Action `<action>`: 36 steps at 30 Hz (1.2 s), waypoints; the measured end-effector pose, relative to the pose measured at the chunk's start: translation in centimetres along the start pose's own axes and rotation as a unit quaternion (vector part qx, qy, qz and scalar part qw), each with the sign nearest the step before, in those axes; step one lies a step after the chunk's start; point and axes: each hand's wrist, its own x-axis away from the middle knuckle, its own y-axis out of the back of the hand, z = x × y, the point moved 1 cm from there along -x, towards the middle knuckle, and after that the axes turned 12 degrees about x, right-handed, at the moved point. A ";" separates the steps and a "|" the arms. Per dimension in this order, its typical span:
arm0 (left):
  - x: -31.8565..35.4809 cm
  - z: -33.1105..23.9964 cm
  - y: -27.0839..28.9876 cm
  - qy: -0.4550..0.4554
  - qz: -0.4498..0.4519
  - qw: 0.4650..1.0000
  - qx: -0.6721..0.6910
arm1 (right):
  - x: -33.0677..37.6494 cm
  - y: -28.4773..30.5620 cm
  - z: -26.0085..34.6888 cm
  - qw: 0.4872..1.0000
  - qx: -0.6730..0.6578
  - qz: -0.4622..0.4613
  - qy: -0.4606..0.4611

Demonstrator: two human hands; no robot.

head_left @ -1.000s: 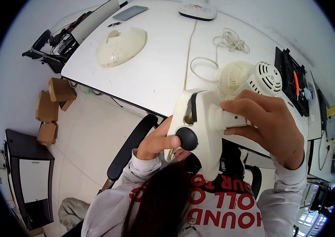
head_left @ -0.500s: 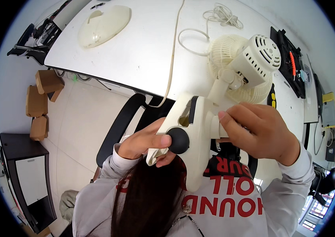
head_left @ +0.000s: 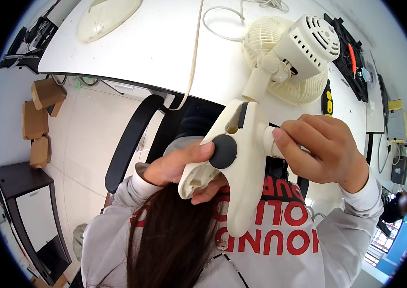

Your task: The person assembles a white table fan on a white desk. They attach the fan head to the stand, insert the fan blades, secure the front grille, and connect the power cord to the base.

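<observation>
At the far left of the frame we see 3 cardboard boxes [head_left: 37,120] on the pale floor and a dark cabinet [head_left: 30,216] below them. Toward the lower centre, our left hand [head_left: 182,168] cups the cream clamp base [head_left: 232,168] of a clip fan from the left, its grip closed on the lower handle with the thumb at the dark round pivot knob [head_left: 222,151]. The clamp's long axis runs from the lower centre up and right to the fan head [head_left: 295,57], which hangs over the white bench [head_left: 165,43]. Our right hand [head_left: 323,153], right of centre, holds a tight grip on the clamp's side stub. Both hands touch it. A black chair [head_left: 126,144] stands under the bench edge.
</observation>
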 end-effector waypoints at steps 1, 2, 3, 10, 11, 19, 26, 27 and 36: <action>-0.1 -0.1 0.2 0.014 0.001 1.000 -0.005 | 0.2 -0.2 0.1 1.000 0.005 -0.004 0.007; -0.2 -0.2 0.4 0.027 0.002 1.000 -0.010 | 0.5 -0.3 0.1 1.000 0.011 -0.008 0.015; -0.2 -0.1 0.5 0.041 0.004 0.999 -0.016 | 0.7 -0.5 0.1 1.000 0.005 -0.004 0.019; 0.0 -0.4 -0.4 0.012 -0.050 0.991 -0.124 | 1.8 -1.4 0.6 0.998 -0.050 -0.044 0.000; -0.2 -0.7 -0.7 0.005 -0.045 0.988 -0.149 | 2.0 -1.5 0.7 0.998 -0.045 -0.049 0.002; -0.6 -0.4 -1.9 -0.045 -0.072 0.978 -0.193 | 3.1 -1.6 1.0 0.990 -0.127 -0.015 -0.066; 0.0 -1.4 -2.7 -0.165 -0.110 0.890 -0.411 | 2.4 -1.7 1.0 0.967 -0.226 -0.031 -0.110; 0.0 -1.5 -2.8 -0.176 -0.114 0.876 -0.434 | 2.4 -1.7 0.9 0.968 -0.227 -0.028 -0.106; -0.3 -1.8 -5.0 -0.156 -0.149 0.843 -0.493 | 5.3 -2.3 0.7 0.893 -0.402 -0.005 -0.204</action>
